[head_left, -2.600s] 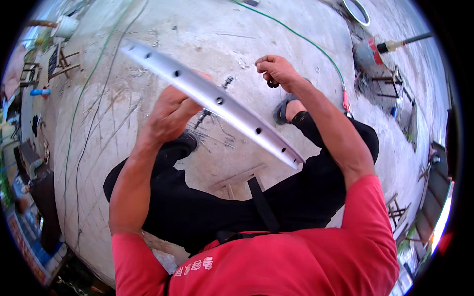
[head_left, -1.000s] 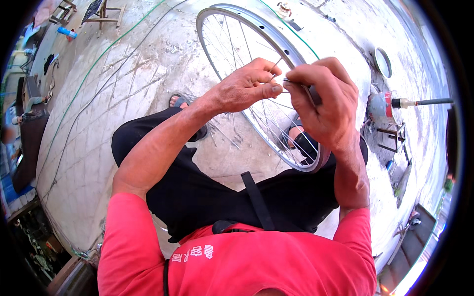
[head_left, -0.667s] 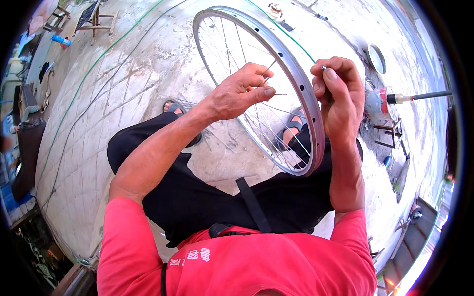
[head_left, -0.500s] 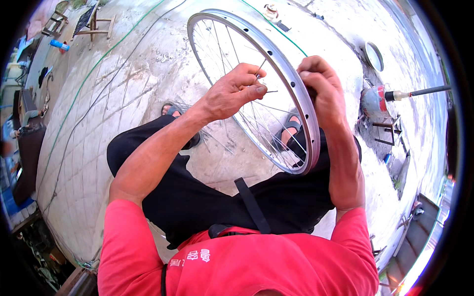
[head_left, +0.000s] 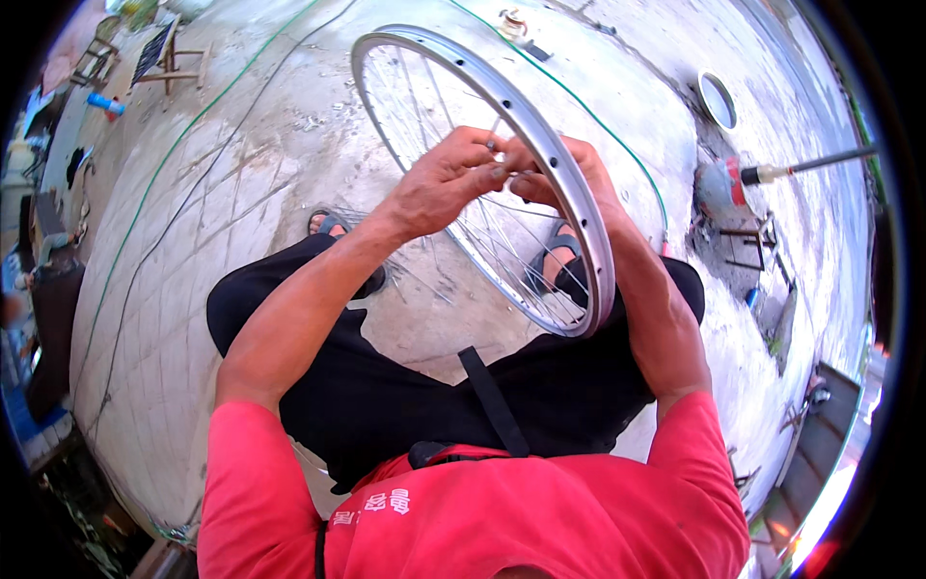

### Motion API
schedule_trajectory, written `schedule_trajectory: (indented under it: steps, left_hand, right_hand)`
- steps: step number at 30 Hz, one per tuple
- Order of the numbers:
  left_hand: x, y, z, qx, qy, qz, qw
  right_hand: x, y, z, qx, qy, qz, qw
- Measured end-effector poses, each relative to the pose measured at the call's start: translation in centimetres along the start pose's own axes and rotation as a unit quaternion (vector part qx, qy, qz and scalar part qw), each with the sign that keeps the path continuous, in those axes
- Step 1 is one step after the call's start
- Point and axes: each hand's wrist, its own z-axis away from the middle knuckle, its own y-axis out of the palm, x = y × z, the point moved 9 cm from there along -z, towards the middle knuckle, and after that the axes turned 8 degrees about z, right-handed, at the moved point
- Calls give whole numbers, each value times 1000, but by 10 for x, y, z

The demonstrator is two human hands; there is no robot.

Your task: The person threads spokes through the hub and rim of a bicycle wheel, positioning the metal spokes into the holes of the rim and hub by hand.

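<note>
A silver bicycle wheel rim (head_left: 590,214) with a row of dark holes leans upright over my right thigh. Thin metal spokes (head_left: 492,241) run across its inside. My left hand (head_left: 446,183) reaches inside the rim, its thumb and fingers pinched on a spoke (head_left: 496,126) whose end sticks up above them. From the rim's right side, my right hand (head_left: 550,172) reaches round behind the rim, fingers curled, fingertips meeting those of the left. Whatever lies between the right fingertips is hidden.
Loose spokes (head_left: 424,280) lie on the concrete between my sandalled feet. A green hose (head_left: 617,140) and a dark cable (head_left: 183,207) cross the floor. To the right stand a paint-stained bucket (head_left: 719,188), a round basin (head_left: 717,101) and a small stool (head_left: 748,246); a wooden chair (head_left: 172,66) stands far left.
My right hand has moved left, from outside the rim to the left fingertips. The rim has shifted slightly left. My left hand stays pinched in nearly the same place.
</note>
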Motion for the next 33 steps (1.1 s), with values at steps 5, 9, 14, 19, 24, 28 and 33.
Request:
schedule_trajectory:
  steps: [5,9,14,19,24,28,33]
  left_hand:
    - [-3,-16,4,-10,27,-20,999]
    - [18,-38,8,-88,-19,28,996]
    - [16,-49,8,-153,-47,-28,987]
    - [21,-60,5,-181,-63,-11,981]
    - [20,-55,7,-163,-54,-20,985]
    - [19,-53,8,-136,-47,-94,985]
    - [60,-84,30,-153,-131,-166,965]
  right_hand:
    - [-1,4,-9,1,-53,15,999]
    - [-2,2,-8,-14,-37,42,998]
    - [-2,-3,-7,-3,-30,89,996]
    - [2,-3,-5,8,-54,62,997]
    - [3,-4,-8,7,-34,90,995]
    - [0,-5,-8,3,-111,146,983]
    - [0,-5,-1,-4,-76,123,989]
